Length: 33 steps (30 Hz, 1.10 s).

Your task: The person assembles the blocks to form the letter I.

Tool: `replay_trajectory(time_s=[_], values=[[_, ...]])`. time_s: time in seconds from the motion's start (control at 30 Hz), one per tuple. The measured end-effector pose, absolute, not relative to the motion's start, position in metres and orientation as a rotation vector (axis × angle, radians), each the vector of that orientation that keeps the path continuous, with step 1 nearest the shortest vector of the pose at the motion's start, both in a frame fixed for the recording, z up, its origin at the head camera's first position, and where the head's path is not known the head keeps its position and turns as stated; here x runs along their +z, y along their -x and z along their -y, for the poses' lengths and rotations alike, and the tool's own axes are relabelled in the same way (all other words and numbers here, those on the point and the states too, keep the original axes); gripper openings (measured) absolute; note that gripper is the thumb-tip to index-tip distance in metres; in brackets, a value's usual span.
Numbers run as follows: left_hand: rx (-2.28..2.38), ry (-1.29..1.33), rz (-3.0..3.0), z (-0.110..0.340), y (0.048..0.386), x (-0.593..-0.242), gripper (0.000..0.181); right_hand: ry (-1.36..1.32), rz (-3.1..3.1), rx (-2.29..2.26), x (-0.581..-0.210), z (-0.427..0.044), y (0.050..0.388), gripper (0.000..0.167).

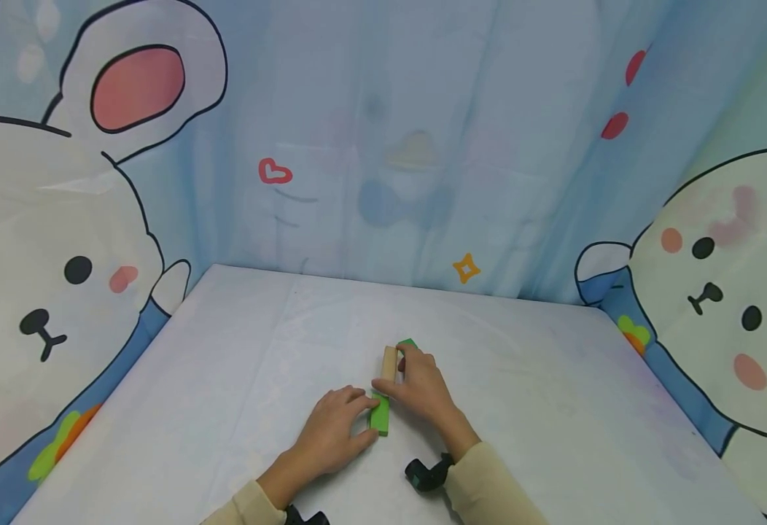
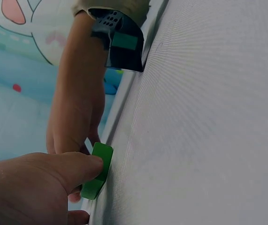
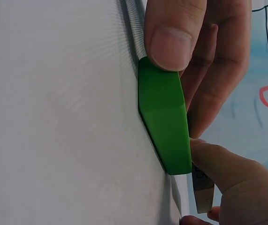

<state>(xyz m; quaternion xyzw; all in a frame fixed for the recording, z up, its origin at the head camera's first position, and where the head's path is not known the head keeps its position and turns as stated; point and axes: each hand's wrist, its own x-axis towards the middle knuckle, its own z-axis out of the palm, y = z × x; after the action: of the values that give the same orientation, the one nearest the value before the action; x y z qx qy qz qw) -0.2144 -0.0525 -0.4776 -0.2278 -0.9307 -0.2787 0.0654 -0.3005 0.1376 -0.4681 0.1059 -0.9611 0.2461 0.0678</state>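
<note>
The left hand (image 1: 334, 430) pinches a green block (image 1: 380, 417) on the white table, its thumb at the near end and fingertips at the far end. In the left wrist view that thumb lies against the green block (image 2: 98, 172). Just beyond, the right hand (image 1: 426, 386) holds a plain wooden block (image 1: 389, 362) between thumb and fingers. The wooden block (image 3: 203, 193) carries a dark marking in the right wrist view. Beyond the right fingertips, a second green block (image 1: 408, 343) shows only partly, the hand hiding the rest.
The white-covered table (image 1: 554, 408) spreads around the hands. A blue curtain (image 1: 410, 146) printed with cartoon bears hangs behind and at both sides. A black wrist device (image 1: 428, 474) sits at the right wrist, and another partly shows below the left.
</note>
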Motion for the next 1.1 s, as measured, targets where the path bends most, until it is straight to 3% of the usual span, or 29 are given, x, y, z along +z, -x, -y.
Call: replay_trajectory(time_s=[0.53, 0.87, 1.1], values=[[-0.832, 0.693, 2.795, 0.0516, 0.2149, -0.4773, 0.044, -0.331, 2.939, 0.571, -0.4641, -0.1349, 0.301, 0.081], [-0.833, 0.691, 2.814, 0.0525, 0.2149, -0.4779, 0.044, -0.405, 2.903, 0.629, -0.4644, -0.1397, 0.2999, 0.059], [-0.822, 0.686, 2.811, 0.0529, 0.215, -0.4797, 0.045, -0.439, 2.874, 0.622, -0.4663, -0.1399, 0.2991, 0.054]])
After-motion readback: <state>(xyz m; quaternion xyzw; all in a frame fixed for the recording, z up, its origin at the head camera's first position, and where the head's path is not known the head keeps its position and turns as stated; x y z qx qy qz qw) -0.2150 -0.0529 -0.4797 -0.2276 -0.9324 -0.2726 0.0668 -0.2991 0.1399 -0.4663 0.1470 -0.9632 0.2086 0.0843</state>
